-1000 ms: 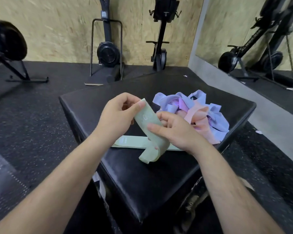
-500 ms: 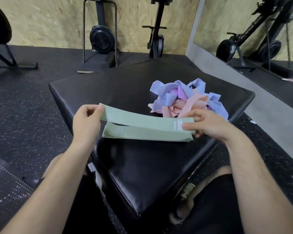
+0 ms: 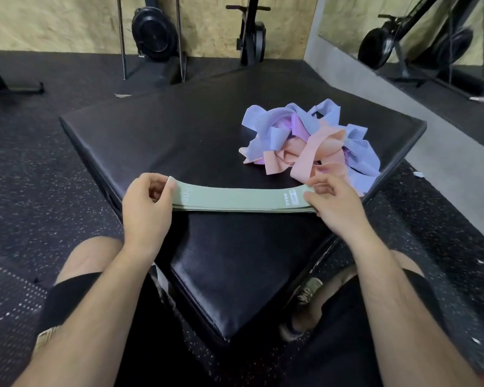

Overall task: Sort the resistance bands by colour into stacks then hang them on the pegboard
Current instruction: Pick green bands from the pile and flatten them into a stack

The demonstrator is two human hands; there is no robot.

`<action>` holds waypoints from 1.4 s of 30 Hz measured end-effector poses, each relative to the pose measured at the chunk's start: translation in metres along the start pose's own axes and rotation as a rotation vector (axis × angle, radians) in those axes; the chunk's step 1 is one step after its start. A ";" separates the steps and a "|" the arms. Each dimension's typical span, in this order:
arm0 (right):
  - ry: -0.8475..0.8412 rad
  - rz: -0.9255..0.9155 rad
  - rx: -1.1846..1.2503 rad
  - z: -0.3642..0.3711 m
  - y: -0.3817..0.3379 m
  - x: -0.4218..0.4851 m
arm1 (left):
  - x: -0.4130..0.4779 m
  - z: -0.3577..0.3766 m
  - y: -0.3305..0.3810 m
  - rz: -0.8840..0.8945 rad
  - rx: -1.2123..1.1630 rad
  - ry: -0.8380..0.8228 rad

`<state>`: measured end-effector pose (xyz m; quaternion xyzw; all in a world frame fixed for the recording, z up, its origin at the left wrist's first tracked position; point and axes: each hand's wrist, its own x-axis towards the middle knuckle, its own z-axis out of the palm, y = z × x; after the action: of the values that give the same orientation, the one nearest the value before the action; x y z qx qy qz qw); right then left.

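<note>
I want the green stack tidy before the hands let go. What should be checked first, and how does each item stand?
1. Left hand pinches the green band at its left end: ok.
2. Right hand holds its right end: ok.
3. That band lined up over the green stack beneath: ok.
4. Stack apart from the mixed pile: ok.
5. Pegboard in sight: not ok, none visible.

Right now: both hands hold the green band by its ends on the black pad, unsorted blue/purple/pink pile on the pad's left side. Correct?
Not quite. The head view shows the pile on the right side of the black pad, beyond the right hand, not the left. The rest holds: left hand and right hand hold the green band by its ends.
</note>
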<state>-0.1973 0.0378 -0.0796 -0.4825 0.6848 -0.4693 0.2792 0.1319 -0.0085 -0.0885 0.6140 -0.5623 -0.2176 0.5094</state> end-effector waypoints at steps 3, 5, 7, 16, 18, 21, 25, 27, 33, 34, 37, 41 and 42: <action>0.000 -0.029 -0.048 0.000 0.005 -0.003 | -0.001 0.001 -0.003 0.046 0.022 -0.008; 0.006 -0.045 -0.075 0.001 0.007 -0.005 | -0.002 0.000 -0.004 0.079 0.055 -0.022; 0.025 -0.081 -0.127 0.002 0.006 -0.006 | -0.004 0.000 -0.002 0.097 0.082 -0.026; 0.042 -0.165 -0.344 0.003 0.006 -0.014 | -0.004 0.003 -0.009 0.121 0.222 -0.046; 0.026 -0.160 -0.371 0.003 0.006 -0.015 | -0.004 0.003 -0.011 0.116 0.246 -0.056; 0.021 -0.147 -0.332 0.002 0.005 -0.017 | -0.005 0.003 -0.012 0.165 0.273 -0.077; 0.071 -0.189 -0.243 -0.001 -0.002 -0.020 | -0.003 0.004 0.000 0.275 0.418 0.002; 0.103 -0.220 -0.197 0.000 -0.008 -0.021 | -0.007 0.012 0.012 0.362 0.519 0.049; 0.164 -0.262 -0.209 0.000 -0.015 -0.004 | -0.014 0.079 0.059 0.617 0.456 -0.086; 0.198 -0.262 -0.221 -0.003 -0.016 0.003 | -0.013 0.094 0.069 0.646 0.432 -0.123; 0.351 -0.301 -0.310 -0.015 -0.010 0.027 | -0.004 0.138 0.102 0.721 0.365 -0.262; 0.503 -0.278 -0.318 -0.032 0.007 0.061 | 0.015 0.196 0.143 0.802 0.309 -0.430; 0.520 -0.273 -0.309 -0.037 0.011 0.071 | 0.019 0.211 0.151 0.795 0.326 -0.469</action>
<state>-0.2590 -0.0126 -0.0694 -0.4706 0.7251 -0.5006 -0.0470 -0.1107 -0.0828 -0.0328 0.3582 -0.8793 -0.0479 0.3101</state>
